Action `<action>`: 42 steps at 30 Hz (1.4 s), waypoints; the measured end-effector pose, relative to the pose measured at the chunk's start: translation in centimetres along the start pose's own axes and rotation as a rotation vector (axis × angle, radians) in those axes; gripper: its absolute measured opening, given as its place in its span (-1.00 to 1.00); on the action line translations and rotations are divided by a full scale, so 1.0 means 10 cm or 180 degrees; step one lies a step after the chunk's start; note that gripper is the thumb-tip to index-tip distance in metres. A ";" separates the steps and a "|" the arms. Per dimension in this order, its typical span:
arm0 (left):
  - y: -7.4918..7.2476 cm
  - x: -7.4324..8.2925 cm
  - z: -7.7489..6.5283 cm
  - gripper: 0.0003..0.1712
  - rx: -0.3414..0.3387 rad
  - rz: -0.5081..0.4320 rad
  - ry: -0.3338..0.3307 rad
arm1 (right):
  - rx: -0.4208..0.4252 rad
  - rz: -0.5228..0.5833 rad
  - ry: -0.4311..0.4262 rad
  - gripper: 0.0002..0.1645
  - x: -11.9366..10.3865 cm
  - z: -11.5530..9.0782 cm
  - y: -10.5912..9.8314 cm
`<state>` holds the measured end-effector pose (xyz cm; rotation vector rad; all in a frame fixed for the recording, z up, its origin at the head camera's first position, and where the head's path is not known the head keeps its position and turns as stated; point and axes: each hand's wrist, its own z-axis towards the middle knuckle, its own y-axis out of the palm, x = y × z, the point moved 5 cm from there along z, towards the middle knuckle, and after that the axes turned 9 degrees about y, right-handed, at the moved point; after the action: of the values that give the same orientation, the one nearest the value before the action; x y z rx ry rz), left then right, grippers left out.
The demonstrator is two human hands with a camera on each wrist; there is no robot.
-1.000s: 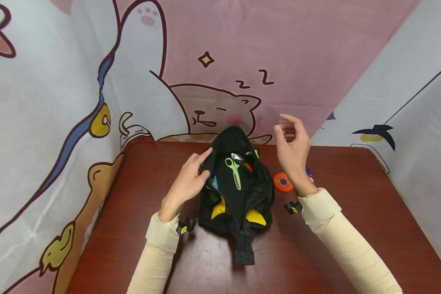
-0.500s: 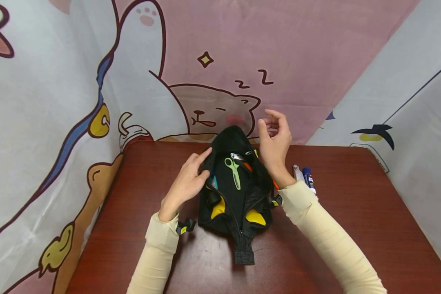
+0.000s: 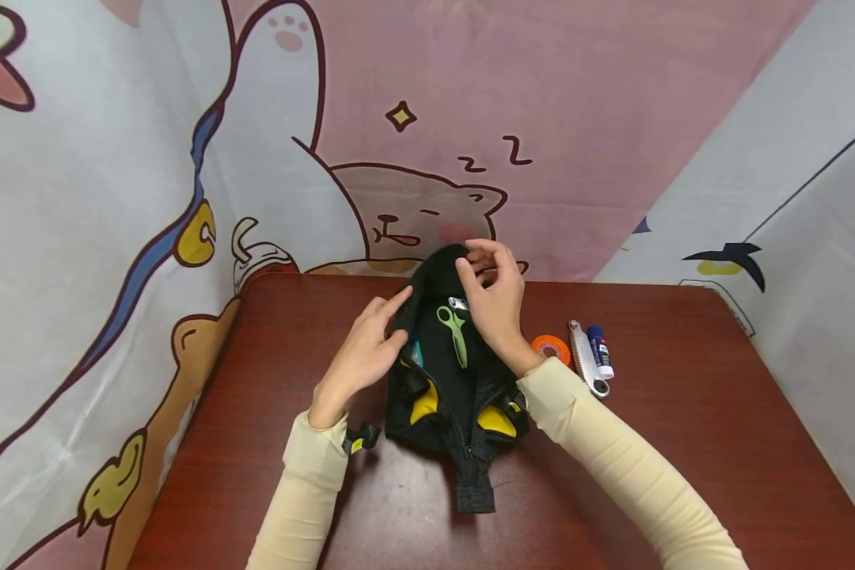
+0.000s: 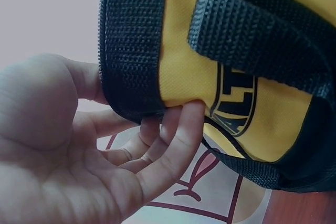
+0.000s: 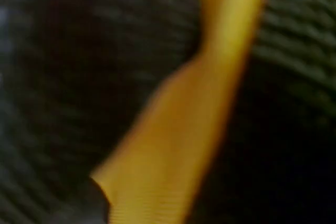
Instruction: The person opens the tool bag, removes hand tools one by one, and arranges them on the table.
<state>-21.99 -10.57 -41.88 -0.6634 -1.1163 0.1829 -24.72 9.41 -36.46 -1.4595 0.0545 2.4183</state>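
A black and yellow zippered bag [image 3: 424,423] lies open on the table, its black strap end toward the front. Inside it are green scissors [image 3: 454,336] and part of a shiny silver tool [image 3: 458,303]. My left hand [image 3: 359,348] grips the bag's left edge; in the left wrist view the fingers press its yellow side [image 4: 184,66] and the thumb goes behind the black rim. My right hand [image 3: 496,305] is over the far right part of the opening, fingers loosely bent with nothing visible between them. The right wrist view is blurred black and yellow fabric [image 5: 178,129].
On the reddish-brown table [image 3: 691,412], right of the bag, lie an orange ring-shaped roll [image 3: 557,343], a slim silver tool [image 3: 583,356] with a round end, and a blue and white glue stick [image 3: 600,351]. A cartoon-printed cloth [image 3: 584,119] hangs behind the table.
My right hand has moved left and slightly down, from right of the bag to over its opening. The orange roll and silver tool are uncovered again. The left hand stays put.
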 end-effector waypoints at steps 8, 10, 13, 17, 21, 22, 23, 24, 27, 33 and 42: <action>0.00 0.01 0.00 -0.18 0.0004 -0.0001 -0.0022 | -0.0237 0.0005 -0.0175 -0.65 0.06 -0.11 0.05; 0.00 0.01 0.00 -0.18 0.0004 -0.0001 -0.0025 | -0.0302 -0.0013 -0.0218 -0.65 0.06 -0.13 0.06; 0.00 0.00 -0.01 -0.18 -0.0001 -0.0012 -0.0038 | -0.0390 -0.0042 -0.0224 -0.65 0.07 -0.16 0.09; 0.00 0.00 -0.01 -0.18 -0.0010 -0.0014 -0.0058 | -0.0496 -0.0060 -0.0169 -0.65 0.09 -0.19 0.12; 0.00 -0.01 -0.01 -0.18 0.0001 0.0009 -0.0072 | -0.0648 -0.0134 -0.0150 -0.63 0.22 -0.20 0.20; 0.00 -0.01 -0.01 -0.17 0.0001 0.0017 -0.0072 | -0.0687 -0.0159 -0.0145 -0.63 0.28 -0.20 0.22; 0.01 -0.01 0.00 -0.17 0.0002 0.0026 -0.0071 | -0.0727 -0.0188 -0.0135 -0.62 0.33 -0.20 0.24; 0.01 -0.01 0.00 -0.17 0.0004 0.0033 -0.0072 | -0.0766 -0.0210 -0.0125 -0.61 0.39 -0.19 0.26; 0.00 -0.01 0.00 -0.17 -0.0001 0.0043 -0.0076 | -0.0876 -0.0245 -0.0037 -0.63 0.54 -0.19 0.29; 0.00 0.00 -0.01 -0.17 -0.0027 0.0016 -0.0078 | -0.0994 -0.0272 0.0120 -0.70 0.70 -0.19 0.30; -0.01 0.01 -0.01 -0.16 -0.0032 0.0007 -0.0056 | -0.1170 -0.0523 0.0222 -0.73 0.81 -0.20 0.33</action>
<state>-21.87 -10.67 -41.78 -0.6732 -1.1341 0.1855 -27.40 7.89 -44.89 -1.6248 -0.4992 2.3271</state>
